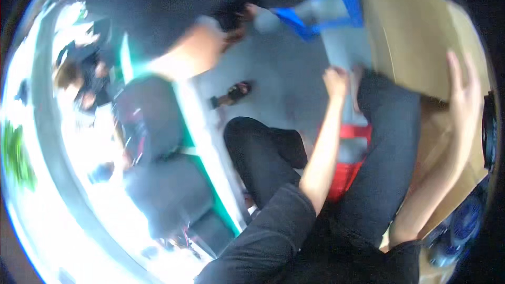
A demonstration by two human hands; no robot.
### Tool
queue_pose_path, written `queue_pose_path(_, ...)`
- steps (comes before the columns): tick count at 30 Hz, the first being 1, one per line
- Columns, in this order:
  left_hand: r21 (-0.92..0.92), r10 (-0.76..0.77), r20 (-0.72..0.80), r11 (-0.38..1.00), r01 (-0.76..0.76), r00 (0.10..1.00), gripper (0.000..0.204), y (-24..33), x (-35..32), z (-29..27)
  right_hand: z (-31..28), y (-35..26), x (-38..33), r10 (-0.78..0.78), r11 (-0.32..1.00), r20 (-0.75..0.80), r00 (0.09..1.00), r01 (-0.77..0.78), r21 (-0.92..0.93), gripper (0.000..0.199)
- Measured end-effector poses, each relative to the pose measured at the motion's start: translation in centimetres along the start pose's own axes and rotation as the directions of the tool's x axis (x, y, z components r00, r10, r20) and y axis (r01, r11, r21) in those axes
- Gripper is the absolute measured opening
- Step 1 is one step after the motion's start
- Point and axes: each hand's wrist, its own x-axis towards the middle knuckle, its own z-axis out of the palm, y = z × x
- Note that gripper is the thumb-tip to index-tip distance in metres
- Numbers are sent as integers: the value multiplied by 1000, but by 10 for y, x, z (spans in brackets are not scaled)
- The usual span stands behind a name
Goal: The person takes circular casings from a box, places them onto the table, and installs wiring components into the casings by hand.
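Observation:
My left hand (335, 82) is closed in front of my knees; whether anything is inside it is hidden. My right hand (465, 87) has its fingers stretched out against the side of a large brown cardboard box (407, 26), which stands tilted at my right. More bare cardboard (431, 142) shows below that hand, beside my thigh. Under me a red plastic piece (347, 173), perhaps a stool, shows between my dark trouser legs.
Ahead, another person's blurred arm (194, 47) reaches in near a blue strap-like frame (315, 13). A dark shoe (239, 91) is on the grey floor. Several black padded shapes (168, 189) line a green-edged bench at left. Round dark blue objects (465, 220) lie at lower right.

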Motion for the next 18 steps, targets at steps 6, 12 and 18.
queue_pose_path(6,24,194,88,980,-196,977,9,267,-168,-110,16,105,17,-15,998,17,1000,16,-53,55)
queue_pose_path(12,-164,331,-2,931,-327,944,8,351,-357,-311,43,118,59,-63,984,110,992,81,-162,62)
queue_pose_path(18,313,41,-675,920,235,737,8,280,-533,-457,52,119,77,-202,963,116,973,219,-158,51)
